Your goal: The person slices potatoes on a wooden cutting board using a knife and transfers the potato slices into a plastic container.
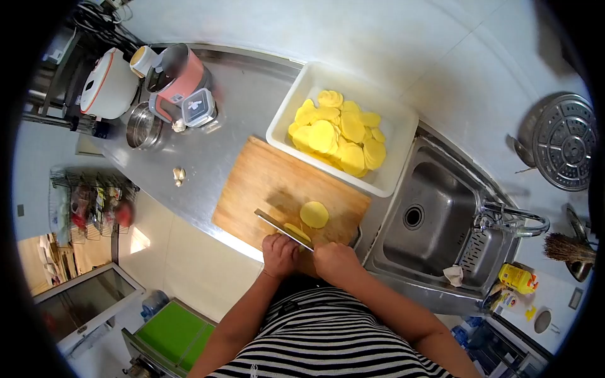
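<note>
A wooden cutting board (252,183) lies on the steel counter. My right hand (336,261) is closed around the handle of a knife (283,230), whose blade points up and to the left over the board. Beside the blade, near the board's front edge, my left hand (280,254) has its fingers bent together against a yellow potato piece (296,232), partly hidden by the blade. One round potato slice (314,215) lies flat on the board behind the knife. Many more slices (340,132) are heaped in a white tub (282,120) behind the board.
A steel sink (435,208) with a faucet (517,217) is at the right. Garlic cloves (179,176) lie left of the board. Farther left are a steel bowl (144,126), a lidded container (199,108), a pink appliance (183,79) and a white cooker (108,85).
</note>
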